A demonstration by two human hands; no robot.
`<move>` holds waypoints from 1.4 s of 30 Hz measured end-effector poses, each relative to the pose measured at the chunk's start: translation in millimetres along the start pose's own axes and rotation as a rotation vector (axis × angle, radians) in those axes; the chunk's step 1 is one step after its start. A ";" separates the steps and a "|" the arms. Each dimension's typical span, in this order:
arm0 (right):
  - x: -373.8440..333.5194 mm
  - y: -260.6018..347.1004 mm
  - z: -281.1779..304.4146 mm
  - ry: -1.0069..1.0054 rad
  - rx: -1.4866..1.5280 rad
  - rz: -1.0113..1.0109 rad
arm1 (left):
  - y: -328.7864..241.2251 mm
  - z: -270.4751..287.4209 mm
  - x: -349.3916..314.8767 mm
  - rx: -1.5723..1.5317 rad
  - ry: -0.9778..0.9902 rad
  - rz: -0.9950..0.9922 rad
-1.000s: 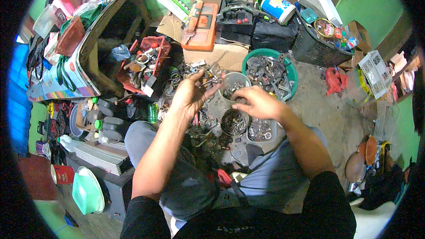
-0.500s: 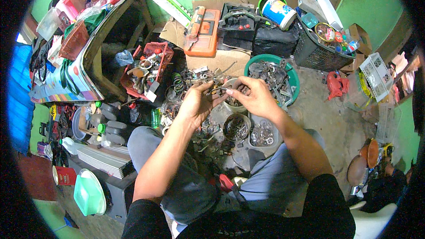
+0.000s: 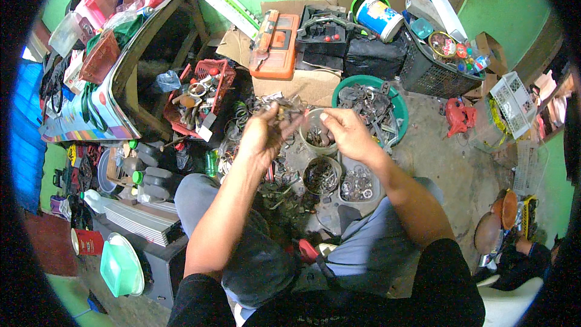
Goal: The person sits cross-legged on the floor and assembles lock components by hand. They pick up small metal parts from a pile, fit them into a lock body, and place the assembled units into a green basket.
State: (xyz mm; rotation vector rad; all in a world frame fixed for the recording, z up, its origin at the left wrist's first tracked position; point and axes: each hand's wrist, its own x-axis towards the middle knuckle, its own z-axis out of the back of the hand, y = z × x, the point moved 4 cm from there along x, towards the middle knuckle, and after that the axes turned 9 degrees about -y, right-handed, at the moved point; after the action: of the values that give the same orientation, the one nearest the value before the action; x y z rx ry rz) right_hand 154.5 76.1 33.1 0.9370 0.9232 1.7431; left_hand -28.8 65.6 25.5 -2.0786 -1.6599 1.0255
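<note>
My left hand [image 3: 264, 136] is raised over the heap of scrap, palm turned up and fingers partly curled. Small dark metal parts [image 3: 289, 111] lie in it, blurred by motion. At the right rim of a pale round tub [image 3: 311, 140] is my right hand [image 3: 351, 136], its fingers bent inward below the thumb. Whatever they pinch, if anything, is hidden. Closer to my knees stand a round tin of small metal pieces [image 3: 322, 175] and a grey square tray of mixed bits [image 3: 358, 183].
A green basin [image 3: 400, 109] full of metal scrap stands beyond my right hand. Farther back are an orange toolbox [image 3: 275, 48] and a dark crate [image 3: 433, 69]. A red basket [image 3: 225, 75] of tools sits at the left, near a wooden-framed table [image 3: 124, 91].
My hands, close together before over the small parts, have drawn apart. The left has moved slightly left, the right a little right and down beside the pale tub.
</note>
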 end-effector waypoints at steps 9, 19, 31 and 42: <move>-5.7 19.9 16.5 -0.308 0.404 0.107 | -17.0 11.8 4.0 -0.104 -0.069 -0.032; -6.6 18.8 20.9 -0.129 -0.096 0.225 | -13.3 4.0 -6.1 0.005 -0.025 0.002; -12.1 30.4 7.2 -0.025 -0.136 0.227 | 0.6 9.5 -5.8 0.147 -0.071 0.036; -12.4 2.1 -23.0 -0.141 0.448 -0.170 | 16.4 -1.8 -10.6 0.191 -0.115 -0.023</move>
State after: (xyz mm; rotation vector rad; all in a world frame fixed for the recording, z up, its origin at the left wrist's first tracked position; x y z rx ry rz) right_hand 136.9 59.7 22.6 1.2100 1.2883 1.3314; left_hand -16.5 51.3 20.3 -1.9061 -1.5654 1.2641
